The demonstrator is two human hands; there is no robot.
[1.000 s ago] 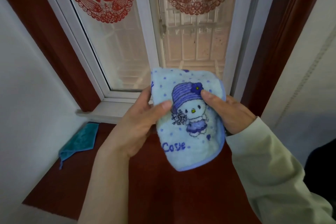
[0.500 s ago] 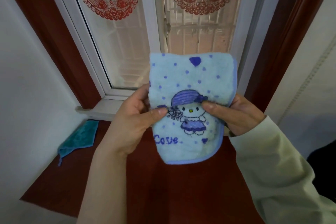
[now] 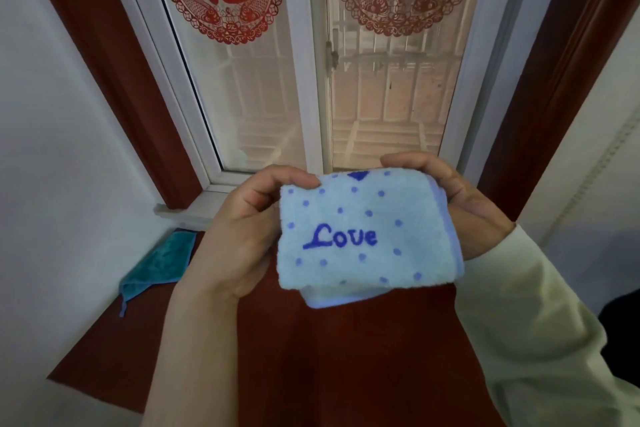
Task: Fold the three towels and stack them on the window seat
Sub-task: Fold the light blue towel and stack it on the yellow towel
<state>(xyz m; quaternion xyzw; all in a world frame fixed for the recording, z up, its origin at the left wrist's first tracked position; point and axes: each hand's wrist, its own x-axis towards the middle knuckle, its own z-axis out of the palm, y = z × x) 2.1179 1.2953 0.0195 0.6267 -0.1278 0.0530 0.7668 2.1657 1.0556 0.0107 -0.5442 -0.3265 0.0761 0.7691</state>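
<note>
- Head view: both hands hold a small light blue towel (image 3: 367,239) in the air above the dark red window seat (image 3: 311,374), folded over so the word "Love" faces up.
- Left hand (image 3: 242,232) grips the towel's left edge, fingers curled over the top corner. Right hand (image 3: 460,198) grips the right edge likewise.
- Judged step: folding this towel. A lower layer pokes out under the near edge, so the fold looks uneven.
- A teal towel (image 3: 162,263) lies on the seat by the left wall; no third towel shows.
- Next move probably calls for squaring the layers, then laying the towel flat for stacking.
</note>
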